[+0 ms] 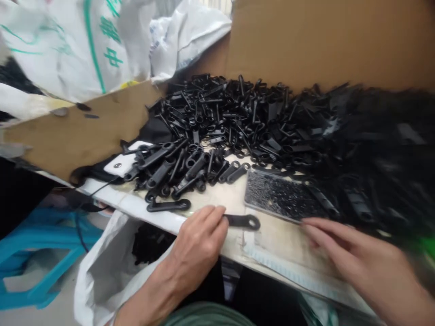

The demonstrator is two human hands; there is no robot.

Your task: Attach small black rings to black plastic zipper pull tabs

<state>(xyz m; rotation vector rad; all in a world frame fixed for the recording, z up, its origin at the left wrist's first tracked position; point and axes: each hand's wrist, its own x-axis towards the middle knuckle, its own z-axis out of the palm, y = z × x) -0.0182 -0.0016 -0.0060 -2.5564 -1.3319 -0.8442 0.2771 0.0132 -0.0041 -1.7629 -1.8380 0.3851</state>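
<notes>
My left hand (204, 240) is closed around one end of a flat black plastic lever (243, 221). The lever's other end, with a round hole, sticks out to the right above the table edge. My right hand (370, 267) has its thumb and fingers pinched together at the front corner of a shallow clear tray (272, 213) filled with tiny black pieces. What those fingertips hold, if anything, is too small to make out. Left of the tray lies a pile of similar black levers (193, 167), and a single lever (169, 205) rests near the edge.
A large heap of black parts (238, 108) spreads across the back against a cardboard wall (326, 40). A white device (120, 165) lies partly under levers at left. Below the edge hangs an open white sack (91, 271) with black parts inside, beside a blue stool (44, 253).
</notes>
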